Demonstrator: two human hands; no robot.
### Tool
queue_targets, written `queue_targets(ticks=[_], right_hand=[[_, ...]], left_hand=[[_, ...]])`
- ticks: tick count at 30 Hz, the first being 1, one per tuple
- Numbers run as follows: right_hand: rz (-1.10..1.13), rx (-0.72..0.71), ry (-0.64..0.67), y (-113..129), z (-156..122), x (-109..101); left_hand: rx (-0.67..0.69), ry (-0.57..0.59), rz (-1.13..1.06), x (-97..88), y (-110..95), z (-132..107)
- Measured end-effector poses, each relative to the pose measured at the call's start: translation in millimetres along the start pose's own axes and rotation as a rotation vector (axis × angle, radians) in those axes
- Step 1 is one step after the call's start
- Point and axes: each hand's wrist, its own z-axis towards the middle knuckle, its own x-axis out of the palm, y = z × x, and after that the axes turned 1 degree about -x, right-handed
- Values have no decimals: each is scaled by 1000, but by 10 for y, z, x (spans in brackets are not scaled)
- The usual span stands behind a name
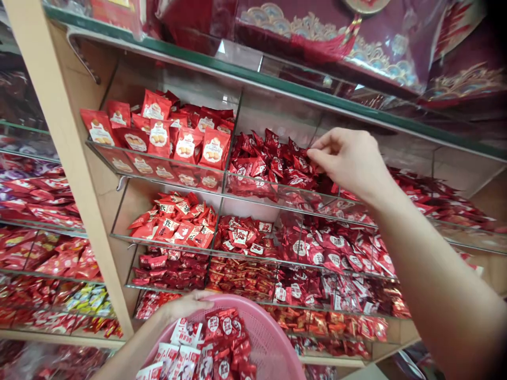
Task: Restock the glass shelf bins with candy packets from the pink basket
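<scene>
My right hand [348, 161] reaches into the top middle glass bin, fingers pinched on a small dark red wrapped candy [304, 158] in the heap there. My left hand [186, 306] grips the far rim of a pink plastic basket [273, 338] at the bottom of the view. The basket holds several red and white candy packets [214, 348].
Tiered glass bins [222, 184] full of red wrapped sweets fill the shelf; bigger red snack packets [158, 134] sit top left. A wooden upright [75, 174] divides it from more bins at left. A green-edged glass shelf [277, 84] above carries red gift boxes.
</scene>
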Motion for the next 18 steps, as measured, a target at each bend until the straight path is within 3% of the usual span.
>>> queue_targets(ticks=[6,14,18], right_hand=[[-89,94,369,-173,226,258],[-51,130,596,-142,311,337],[-117,119,621,-126,348,362]], left_hand=[[-2,-4,12,47,-85,-41],[-8,-23,37,41,-88,-40],[-24,-21,21,37,-58,-26]])
